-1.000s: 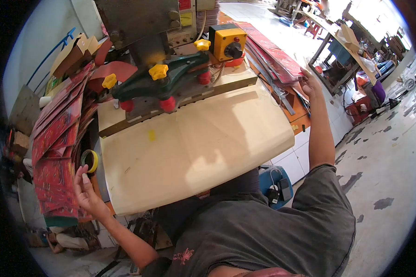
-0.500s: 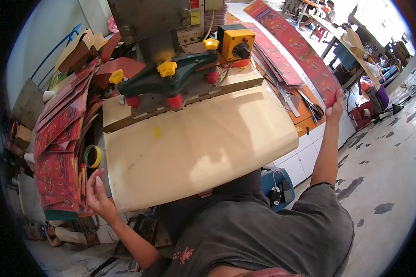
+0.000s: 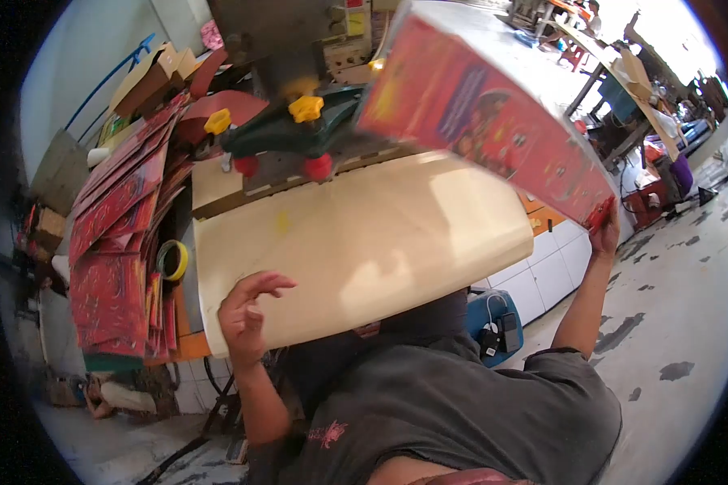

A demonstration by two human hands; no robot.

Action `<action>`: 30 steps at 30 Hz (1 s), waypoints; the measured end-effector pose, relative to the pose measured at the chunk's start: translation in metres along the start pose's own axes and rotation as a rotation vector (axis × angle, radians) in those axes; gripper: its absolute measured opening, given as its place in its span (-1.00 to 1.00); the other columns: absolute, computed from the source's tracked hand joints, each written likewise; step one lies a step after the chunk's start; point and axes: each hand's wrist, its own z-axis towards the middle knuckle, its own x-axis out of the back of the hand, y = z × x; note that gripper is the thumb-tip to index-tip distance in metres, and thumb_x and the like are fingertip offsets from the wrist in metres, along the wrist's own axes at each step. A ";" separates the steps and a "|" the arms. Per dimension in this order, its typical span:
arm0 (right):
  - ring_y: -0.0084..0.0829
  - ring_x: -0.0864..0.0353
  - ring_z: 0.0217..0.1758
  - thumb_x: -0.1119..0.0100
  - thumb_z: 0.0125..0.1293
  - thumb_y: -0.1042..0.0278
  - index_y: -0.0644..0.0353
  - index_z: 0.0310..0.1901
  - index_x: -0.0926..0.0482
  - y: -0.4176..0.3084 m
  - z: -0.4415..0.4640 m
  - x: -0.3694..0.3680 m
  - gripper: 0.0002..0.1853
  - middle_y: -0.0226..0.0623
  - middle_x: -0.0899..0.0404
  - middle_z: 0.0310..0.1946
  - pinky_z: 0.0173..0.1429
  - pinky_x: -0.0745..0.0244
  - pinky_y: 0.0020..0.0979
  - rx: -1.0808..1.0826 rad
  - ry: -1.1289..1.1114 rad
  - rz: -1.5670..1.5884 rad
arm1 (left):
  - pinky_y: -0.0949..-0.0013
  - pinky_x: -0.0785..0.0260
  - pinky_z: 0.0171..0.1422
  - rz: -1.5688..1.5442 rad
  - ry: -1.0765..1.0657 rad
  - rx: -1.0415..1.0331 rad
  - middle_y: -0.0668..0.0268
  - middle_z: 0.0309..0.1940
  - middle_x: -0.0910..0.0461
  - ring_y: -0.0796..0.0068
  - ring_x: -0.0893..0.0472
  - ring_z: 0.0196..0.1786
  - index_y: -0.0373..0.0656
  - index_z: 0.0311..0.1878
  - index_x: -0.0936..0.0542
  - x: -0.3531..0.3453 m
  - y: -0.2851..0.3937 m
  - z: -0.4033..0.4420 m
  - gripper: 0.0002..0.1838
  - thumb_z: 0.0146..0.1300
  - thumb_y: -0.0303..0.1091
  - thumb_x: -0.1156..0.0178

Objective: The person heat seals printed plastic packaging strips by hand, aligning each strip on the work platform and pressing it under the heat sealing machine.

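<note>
My right hand (image 3: 605,230) grips one end of a long red printed sheet (image 3: 493,125), which looks like plastic or card. Its far end reaches up and left across the green clamp arm of the machine. My left hand (image 3: 247,315) is raised over the near left edge of the cream board (image 3: 364,250), fingers apart and curved, with nothing in it. Behind the board stands the machine's green clamp (image 3: 291,139), with yellow knobs (image 3: 306,108) and red feet (image 3: 318,167). The lifted sheet hides the machine's right side.
A leaning stack of red printed sheets (image 3: 109,299) stands at the left, with a yellow tape roll (image 3: 172,260) beside it. Cardboard boxes (image 3: 144,81) lie behind. A blue bin (image 3: 493,327) holding chargers sits below the board's right edge. Another person is far back at the right.
My right hand has swung the red sheet left and toward me, over the board's back right corner. My left hand has risen and moved right, over the board.
</note>
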 end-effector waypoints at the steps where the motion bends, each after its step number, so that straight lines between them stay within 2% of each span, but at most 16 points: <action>1: -0.49 -0.68 -0.22 -0.03 0.61 0.02 0.00 0.11 -0.60 0.003 0.000 -0.015 -0.70 -0.40 -0.67 -0.19 -0.23 -0.65 -0.29 -0.030 -0.027 -0.027 | 0.25 -0.43 0.17 -0.089 -0.067 0.008 0.00 0.03 -0.69 0.21 -0.67 0.14 -0.43 0.32 -0.46 -0.009 0.003 0.002 -0.12 0.40 0.33 -0.15; 3: -0.49 -0.69 -0.17 -0.03 0.62 0.05 0.04 0.13 -0.59 0.011 -0.001 -0.053 -0.70 -0.38 -0.68 -0.14 -0.14 -0.68 -0.28 -0.079 -0.059 -0.049 | 0.26 -0.43 0.17 -0.172 -0.027 0.009 -0.01 0.04 -0.69 0.18 -0.67 0.15 -0.42 0.38 -0.40 -0.028 0.013 0.009 -0.06 0.36 0.37 -0.17; 4: -0.48 -0.68 -0.08 -0.02 0.63 0.08 0.13 0.16 -0.57 0.016 0.000 -0.080 -0.66 -0.34 -0.67 -0.08 0.00 -0.64 -0.31 -0.071 0.020 -0.091 | 0.26 -0.43 0.16 -0.267 0.001 0.000 -0.01 0.05 -0.68 0.15 -0.68 0.16 -0.41 0.44 -0.34 -0.032 0.016 0.012 0.00 0.33 0.40 -0.18; 5: -0.47 -0.66 0.02 -0.01 0.64 0.10 0.22 0.18 -0.56 0.021 0.001 -0.100 -0.63 -0.30 -0.67 -0.02 0.14 -0.59 -0.34 -0.064 0.099 -0.136 | 0.26 -0.43 0.16 -0.260 0.011 0.014 -0.01 0.05 -0.68 0.15 -0.68 0.16 -0.41 0.44 -0.34 -0.030 0.016 0.014 0.00 0.33 0.40 -0.18; 6: -0.47 -0.66 0.02 -0.01 0.64 0.10 0.22 0.18 -0.56 0.024 0.004 -0.112 -0.63 -0.30 -0.67 -0.02 0.14 -0.59 -0.34 -0.082 0.098 -0.136 | 0.28 -0.43 0.13 -0.252 0.065 0.003 -0.01 0.02 -0.69 0.18 -0.69 0.12 -0.40 0.42 -0.33 -0.028 0.015 0.015 -0.05 0.36 0.34 -0.20; 9: -0.47 -0.64 0.15 -0.02 0.63 0.18 0.35 0.25 -0.49 0.033 0.012 -0.147 -0.59 -0.21 -0.62 0.12 0.24 -0.57 -0.40 -0.214 -0.179 -0.098 | 0.30 -0.43 0.03 -0.182 0.205 0.049 0.03 -0.06 -0.70 0.23 -0.70 0.02 -0.35 0.35 -0.36 0.000 0.004 0.004 -0.22 0.44 0.22 -0.19; 10: -0.47 -0.64 0.15 -0.02 0.63 0.18 0.35 0.25 -0.49 0.035 0.011 -0.165 -0.59 -0.21 -0.62 0.12 0.24 -0.57 -0.40 -0.225 -0.179 -0.098 | 0.30 -0.44 -0.04 -0.124 0.287 0.097 0.05 -0.11 -0.71 0.26 -0.70 -0.03 -0.31 0.28 -0.39 0.008 0.000 0.000 -0.33 0.49 0.15 -0.16; 11: -0.49 -0.67 0.11 -0.03 0.63 0.19 0.33 0.24 -0.50 0.038 0.010 -0.184 -0.62 -0.21 -0.64 0.11 0.20 -0.60 -0.41 -0.236 -0.175 -0.117 | 0.38 -0.38 -0.10 -0.180 0.340 0.086 0.15 -0.22 -0.67 0.43 -0.64 -0.18 -0.27 0.23 -0.38 0.009 0.006 -0.001 -0.49 0.54 -0.01 -0.17; 12: -0.51 -0.69 0.08 -0.03 0.63 0.21 0.30 0.22 -0.51 0.041 0.012 -0.194 -0.65 -0.21 -0.65 0.09 0.17 -0.63 -0.42 -0.246 -0.172 -0.135 | 0.38 -0.38 -0.10 -0.177 0.348 0.092 0.15 -0.22 -0.67 0.43 -0.64 -0.18 -0.27 0.23 -0.38 0.016 0.004 -0.004 -0.49 0.54 -0.01 -0.17; 14: -0.50 -0.68 0.11 -0.02 0.63 0.22 0.32 0.25 -0.50 0.053 0.019 -0.198 -0.63 -0.22 -0.65 0.10 0.21 -0.61 -0.41 -0.258 -0.177 -0.140 | 0.52 -0.31 -0.17 0.035 0.463 0.211 0.34 -0.41 -0.55 0.63 -0.51 -0.35 -0.20 0.21 -0.36 0.033 0.001 -0.012 -0.56 0.52 -0.10 -0.21; 15: -0.50 -0.67 0.13 -0.03 0.62 0.23 0.32 0.26 -0.49 0.058 0.019 -0.214 -0.63 -0.23 -0.65 0.11 0.23 -0.60 -0.41 -0.264 -0.165 -0.143 | 0.58 -0.25 -0.23 0.136 0.540 0.232 0.43 -0.47 -0.46 0.71 -0.39 -0.42 -0.18 0.11 -0.44 0.031 0.003 -0.011 -0.68 0.54 -0.15 -0.20; 18: -0.49 -0.65 0.16 -0.06 0.61 0.25 0.32 0.26 -0.50 0.071 0.029 -0.225 -0.64 -0.26 -0.63 0.14 0.26 -0.57 -0.41 -0.321 -0.284 -0.132 | 0.55 -0.27 -0.30 0.072 0.655 0.192 0.45 -0.50 -0.48 0.69 -0.41 -0.46 -0.16 -0.04 -0.52 0.048 -0.009 -0.020 -0.74 0.55 -0.14 -0.19; 21: -0.55 -0.68 0.04 -0.10 0.59 0.21 0.37 0.17 -0.56 0.089 0.027 -0.256 -0.63 -0.27 -0.69 0.03 0.17 -0.55 -0.45 -0.373 -0.270 -0.178 | 0.51 -0.31 -0.38 -0.042 0.629 0.251 0.43 -0.47 -0.54 0.67 -0.44 -0.50 -0.14 -0.15 -0.55 0.065 -0.005 -0.032 -0.73 0.56 -0.11 -0.17; 26: -0.57 -0.68 0.03 -0.12 0.58 0.22 0.37 0.16 -0.57 0.109 0.030 -0.277 -0.64 -0.28 -0.70 0.02 0.14 -0.56 -0.49 -0.416 -0.263 -0.192 | 0.54 -0.39 -0.38 -0.065 0.529 0.217 0.34 -0.29 -0.67 0.67 -0.57 -0.45 -0.16 -0.06 -0.57 0.092 -0.012 -0.052 -0.74 0.54 -0.13 -0.19; 28: -0.57 -0.68 0.04 -0.14 0.56 0.22 0.38 0.17 -0.56 0.112 0.028 -0.283 -0.63 -0.28 -0.70 0.04 0.15 -0.56 -0.49 -0.455 -0.260 -0.259 | 0.55 -0.42 -0.33 -0.106 0.672 0.263 0.36 -0.30 -0.67 0.65 -0.60 -0.42 -0.19 0.05 -0.57 0.086 -0.003 -0.049 -0.72 0.53 -0.16 -0.22; 30: -0.57 -0.69 0.04 -0.16 0.56 0.23 0.39 0.18 -0.55 0.110 0.021 -0.297 -0.62 -0.27 -0.69 0.04 0.15 -0.58 -0.47 -0.514 -0.277 -0.235 | 0.55 -0.45 -0.28 -0.121 0.654 0.278 0.38 -0.31 -0.66 0.63 -0.61 -0.39 -0.20 0.12 -0.57 0.103 -0.015 -0.057 -0.69 0.51 -0.19 -0.24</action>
